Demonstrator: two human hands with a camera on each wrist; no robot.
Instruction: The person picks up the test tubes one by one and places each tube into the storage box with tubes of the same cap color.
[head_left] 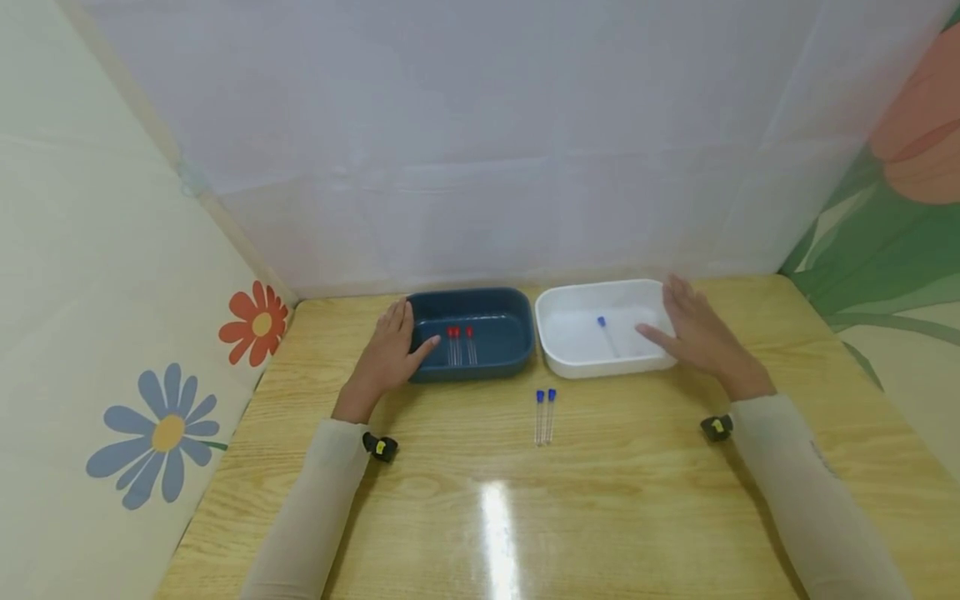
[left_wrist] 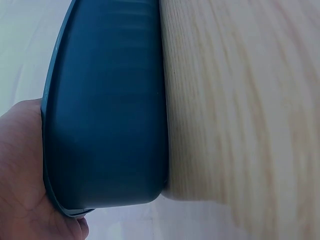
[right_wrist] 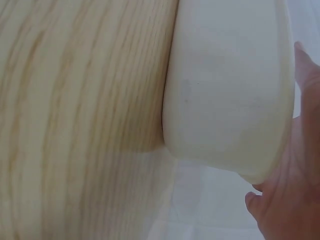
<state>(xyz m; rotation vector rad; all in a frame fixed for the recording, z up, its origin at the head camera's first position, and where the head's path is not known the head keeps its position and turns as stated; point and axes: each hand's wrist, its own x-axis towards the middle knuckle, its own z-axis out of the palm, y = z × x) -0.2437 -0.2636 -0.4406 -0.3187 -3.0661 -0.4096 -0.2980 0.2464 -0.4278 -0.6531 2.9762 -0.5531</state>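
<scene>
My left hand [head_left: 387, 354] rests on the left end of a dark blue tray [head_left: 517, 367], thumb over the rim and fingers along the outside. At the right end of a white tray [head_left: 551, 354], my right hand [head_left: 699, 333] touches the rim, its thumb over the inside and its fingers extended. Slender clear tubes with red caps [head_left: 453, 346] lie in the blue tray. One blue-capped tube [head_left: 606, 332] lies in the white tray. Both wrist views show the hands against the outer ends of the blue tray [left_wrist: 110, 110] and white tray [right_wrist: 225, 90].
Two blue-capped tubes [head_left: 545, 417] lie side by side on the wooden table [head_left: 600, 517], in front of the small gap between the trays. A pale cloth wall [head_left: 480, 183] stands just behind. Flower-patterned walls [head_left: 67, 292] flank the table.
</scene>
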